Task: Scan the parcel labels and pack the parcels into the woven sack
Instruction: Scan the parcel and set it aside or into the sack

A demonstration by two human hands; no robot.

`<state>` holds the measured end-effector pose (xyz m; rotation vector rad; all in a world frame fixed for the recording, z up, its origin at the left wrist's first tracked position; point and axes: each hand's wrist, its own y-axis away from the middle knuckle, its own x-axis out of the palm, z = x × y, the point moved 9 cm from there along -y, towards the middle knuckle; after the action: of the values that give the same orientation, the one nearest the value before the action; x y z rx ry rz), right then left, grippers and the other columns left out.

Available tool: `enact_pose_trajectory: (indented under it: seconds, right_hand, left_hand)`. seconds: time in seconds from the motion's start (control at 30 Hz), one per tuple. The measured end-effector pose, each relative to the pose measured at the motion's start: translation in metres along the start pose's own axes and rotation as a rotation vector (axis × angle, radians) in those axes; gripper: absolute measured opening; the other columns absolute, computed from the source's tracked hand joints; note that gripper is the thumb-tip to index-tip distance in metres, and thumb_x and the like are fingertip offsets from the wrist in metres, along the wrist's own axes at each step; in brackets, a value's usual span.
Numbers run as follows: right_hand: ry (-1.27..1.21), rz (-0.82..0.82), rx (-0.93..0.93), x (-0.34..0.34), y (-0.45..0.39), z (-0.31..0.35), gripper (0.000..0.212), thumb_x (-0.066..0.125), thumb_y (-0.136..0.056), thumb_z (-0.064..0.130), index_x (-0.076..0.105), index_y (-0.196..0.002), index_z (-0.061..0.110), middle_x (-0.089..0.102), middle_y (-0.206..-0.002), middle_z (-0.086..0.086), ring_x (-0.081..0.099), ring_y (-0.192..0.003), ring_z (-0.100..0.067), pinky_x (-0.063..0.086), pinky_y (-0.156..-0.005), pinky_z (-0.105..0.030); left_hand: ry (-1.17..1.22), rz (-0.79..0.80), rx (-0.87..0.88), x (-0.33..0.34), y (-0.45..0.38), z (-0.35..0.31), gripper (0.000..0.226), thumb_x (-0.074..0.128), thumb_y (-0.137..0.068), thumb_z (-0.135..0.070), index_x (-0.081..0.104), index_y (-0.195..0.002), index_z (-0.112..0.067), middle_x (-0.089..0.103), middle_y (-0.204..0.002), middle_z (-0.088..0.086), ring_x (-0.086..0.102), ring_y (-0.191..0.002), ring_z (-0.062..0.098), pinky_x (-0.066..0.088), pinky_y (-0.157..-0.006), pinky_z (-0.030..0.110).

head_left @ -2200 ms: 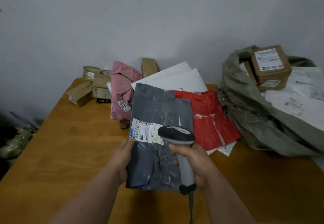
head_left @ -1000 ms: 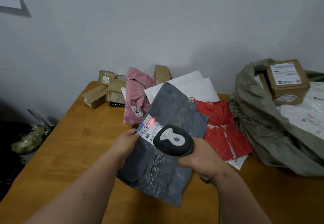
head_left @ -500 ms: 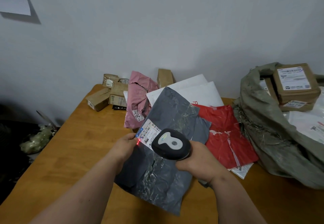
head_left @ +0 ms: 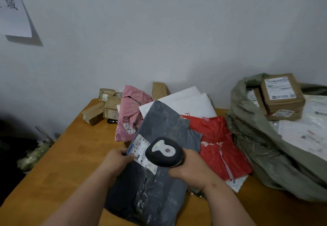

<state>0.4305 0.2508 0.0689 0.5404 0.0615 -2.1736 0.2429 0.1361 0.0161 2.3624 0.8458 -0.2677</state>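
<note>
A grey poly mailer (head_left: 159,155) is held tilted above the near part of the wooden table (head_left: 62,164). Its left edge is pinched by the left hand (head_left: 117,160), with the thumb laid on the white shipping label (head_left: 139,148). A handheld barcode scanner (head_left: 164,152) is gripped by the right hand (head_left: 191,169), fingers curled round the handle; the dark scanner head is held just over the right part of the label, covering part of it.

Behind the mailer, a red poly mailer (head_left: 219,146) is seen lying flat on the table, with white mailers (head_left: 185,103) farther back and a crumpled pink mailer (head_left: 131,112) to the left of those. A cluster of small cardboard boxes (head_left: 104,109) is placed at the far left corner of the table.

At the right, the olive-green woven sack (head_left: 261,151) is slumped on the table with its mouth open. Labelled cardboard boxes (head_left: 281,93) and pale flat parcels (head_left: 306,132) are seen inside it. A sheet of paper (head_left: 14,10) is fixed to the wall at the upper left.
</note>
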Motion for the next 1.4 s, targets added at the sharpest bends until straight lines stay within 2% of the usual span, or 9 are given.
enact_pose_trajectory:
  seconds: [0.3, 0.43, 0.57, 0.73, 0.83, 1.0, 1.2, 1.3, 1.4]
  right_hand:
    - [-0.163, -0.312, -0.033, -0.066, 0.034, 0.004, 0.05, 0.07, -0.071, -0.004, 0.057, -0.04, 0.032, 0.048, -0.042, 0.015, 0.043, -0.041, 0.002, 0.034, -0.045, -0.015]
    - [-0.241, -0.488, -0.053, -0.092, 0.056, 0.003, 0.049, 0.073, -0.074, -0.002, 0.06, -0.044, 0.035, 0.052, -0.045, 0.014, 0.046, -0.043, 0.0, 0.036, -0.046, -0.016]
    - [-0.382, -0.673, -0.061, -0.113, 0.09, -0.001, 0.013, 0.085, -0.064, 0.017, 0.076, -0.074, 0.017, 0.072, -0.068, 0.003, 0.065, -0.065, -0.01, 0.05, -0.061, -0.028]
    - [-0.563, -0.868, 0.005, -0.161, 0.133, -0.032, 0.066, 0.086, -0.054, 0.027, 0.068, -0.117, 0.017, 0.076, -0.102, -0.002, 0.072, -0.093, -0.02, 0.058, -0.081, -0.041]
    - [-0.678, -0.933, -0.054, -0.197, 0.153, -0.051, 0.066, 0.088, -0.061, 0.018, 0.066, -0.124, 0.018, 0.076, -0.105, -0.001, 0.073, -0.095, -0.02, 0.056, -0.077, -0.038]
    - [-0.818, -0.999, -0.16, -0.274, 0.187, -0.083, 0.061, 0.084, -0.05, 0.029, 0.073, -0.106, 0.008, 0.076, -0.102, -0.009, 0.072, -0.098, -0.027, 0.058, -0.079, -0.043]
    - [-0.771, -1.059, -0.103, -0.399, 0.229, -0.145, 0.025, 0.084, -0.055, 0.028, 0.082, -0.08, 0.029, 0.079, -0.093, 0.0, 0.072, -0.097, -0.025, 0.055, -0.086, -0.045]
    - [-0.754, -1.082, -0.04, -0.452, 0.233, -0.171, 0.037, 0.084, -0.053, 0.042, 0.081, -0.088, 0.03, 0.079, -0.098, -0.001, 0.072, -0.102, -0.029, 0.054, -0.093, -0.053]
    - [-0.7, -1.083, 0.027, -0.483, 0.219, -0.196, 0.043, 0.085, -0.059, 0.032, 0.079, -0.102, 0.025, 0.078, -0.105, 0.0, 0.072, -0.102, -0.025, 0.054, -0.094, -0.051]
  left_hand:
    - [-0.232, -0.248, 0.484, -0.013, 0.045, -0.124, 0.012, 0.047, -0.104, -0.026, 0.059, -0.105, -0.027, 0.063, -0.085, -0.003, 0.059, -0.076, 0.014, 0.041, -0.057, 0.028]
    - [0.04, -0.274, 0.692, -0.025, 0.074, -0.17, 0.013, 0.047, -0.104, -0.029, 0.059, -0.099, -0.03, 0.068, -0.091, -0.002, 0.066, -0.084, 0.02, 0.055, -0.068, 0.038]
    - [0.384, -0.193, 0.754, -0.015, 0.091, -0.194, 0.022, 0.051, -0.102, -0.03, 0.066, -0.094, -0.045, 0.074, -0.097, -0.011, 0.07, -0.094, 0.013, 0.057, -0.077, 0.033]
    - [0.545, 0.014, 0.852, 0.044, 0.119, -0.232, 0.027, 0.054, -0.101, -0.028, 0.071, -0.092, -0.046, 0.076, -0.101, -0.015, 0.072, -0.094, 0.005, 0.058, -0.074, 0.021]
    - [0.636, 0.146, 0.881, 0.094, 0.132, -0.262, 0.024, 0.053, -0.102, -0.02, 0.071, -0.1, -0.035, 0.076, -0.107, -0.007, 0.071, -0.103, 0.013, 0.056, -0.085, 0.029]
    - [0.799, 0.348, 0.749, 0.206, 0.14, -0.307, 0.02, 0.051, -0.102, -0.011, 0.068, -0.106, -0.022, 0.077, -0.103, -0.002, 0.073, -0.097, 0.014, 0.058, -0.074, 0.023]
    - [0.797, 0.469, 0.48, 0.381, 0.126, -0.359, 0.023, 0.049, -0.103, -0.011, 0.068, -0.111, -0.021, 0.078, -0.098, -0.002, 0.074, -0.09, 0.014, 0.059, -0.068, 0.026]
    - [0.661, 0.357, 0.383, 0.443, 0.102, -0.368, 0.032, 0.048, -0.103, -0.009, 0.06, -0.128, -0.023, 0.073, -0.099, -0.005, 0.068, -0.087, 0.012, 0.053, -0.065, 0.024]
    - [0.327, 0.163, 0.531, 0.47, 0.081, -0.369, 0.062, 0.052, -0.098, -0.003, 0.033, -0.148, -0.034, 0.059, -0.105, -0.014, 0.058, -0.089, 0.003, 0.05, -0.062, 0.019]
